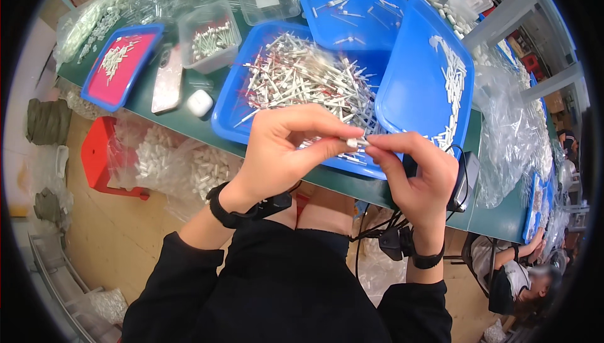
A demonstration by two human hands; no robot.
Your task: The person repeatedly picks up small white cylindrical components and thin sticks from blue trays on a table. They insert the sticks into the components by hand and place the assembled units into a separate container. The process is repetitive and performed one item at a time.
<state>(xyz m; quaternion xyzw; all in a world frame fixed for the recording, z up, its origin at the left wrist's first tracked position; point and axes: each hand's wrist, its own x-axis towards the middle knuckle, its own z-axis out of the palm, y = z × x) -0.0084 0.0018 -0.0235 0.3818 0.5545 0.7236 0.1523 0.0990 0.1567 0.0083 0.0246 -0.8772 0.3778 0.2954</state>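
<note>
While the bench (139, 99) spreads out green below, there's the blue bin (228, 101), white sticks (302, 82) heaped inside, and right above its near side, the action! Left hand (280, 138) closed in a pinch; right hand (418, 170) pinching too, from the other side; and between the two, the little white part (353, 143), gripped at both ends, long axis roughly left to right, neither hand nearer.

You were in a workshop, small-parts assembly type: green worktop (497, 222) crowded with blue trays (412, 85) of slim white parts (302, 79), bagged bulk pieces (214, 173) underneath, another person (517, 277) seated off right.
</note>
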